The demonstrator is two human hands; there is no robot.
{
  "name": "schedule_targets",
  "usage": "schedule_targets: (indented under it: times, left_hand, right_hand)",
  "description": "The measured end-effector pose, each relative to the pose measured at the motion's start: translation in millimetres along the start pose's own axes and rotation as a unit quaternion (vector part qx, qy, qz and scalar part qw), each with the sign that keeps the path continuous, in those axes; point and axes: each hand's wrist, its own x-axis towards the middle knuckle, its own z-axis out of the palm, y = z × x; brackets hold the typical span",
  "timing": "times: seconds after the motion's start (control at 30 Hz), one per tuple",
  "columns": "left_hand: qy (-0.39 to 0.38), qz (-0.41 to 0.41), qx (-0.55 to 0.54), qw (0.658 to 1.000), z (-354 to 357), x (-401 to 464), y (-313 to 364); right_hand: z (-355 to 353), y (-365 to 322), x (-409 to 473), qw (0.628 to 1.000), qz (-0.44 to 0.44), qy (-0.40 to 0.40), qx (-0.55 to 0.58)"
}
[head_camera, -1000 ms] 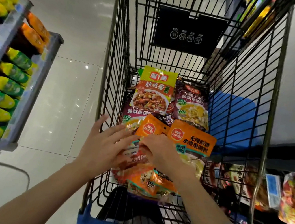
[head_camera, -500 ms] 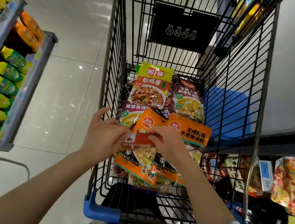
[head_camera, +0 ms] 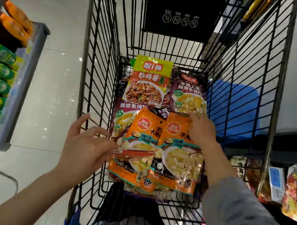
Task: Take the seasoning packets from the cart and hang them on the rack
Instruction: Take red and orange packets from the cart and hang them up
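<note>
Both hands are down in the cart (head_camera: 99,78), over the packet pile. Two orange packets (head_camera: 144,146) lie side by side on top, long axes running away from the person, hang-hole ends at the far edge. A green packet (head_camera: 149,80) and purple packets (head_camera: 188,91) sit further back, same orientation.

Left hand (head_camera: 85,145) has its fingers spread and straight, tips touching the left edge of the left orange packet, gripping nothing. Right hand (head_camera: 201,131) lies over the top right corner of the right orange packet; blurred, so whether it pinches the corner or just rests there cannot be told.

Right hand is nearer the hang-hole ends, so likely it lifts from the top edge. The rack (head_camera: 286,185), with packets already hung, is just right of the cart, on the right hand's side.
</note>
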Motion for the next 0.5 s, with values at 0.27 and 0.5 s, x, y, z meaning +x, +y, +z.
schedule_targets:
  times: [0.27, 0.5]
  left_hand:
    - [0.03, -0.004, 0.037, 0.999, 0, 0, 0]
    - [0.041, -0.012, 0.025, 0.999, -2, 1, 1]
  right_hand:
    - [9, 3, -25, 0.982, 0.012, 0.015, 0.188]
    - [-7, -61, -36, 0.945, -0.125, -0.081, 0.291]
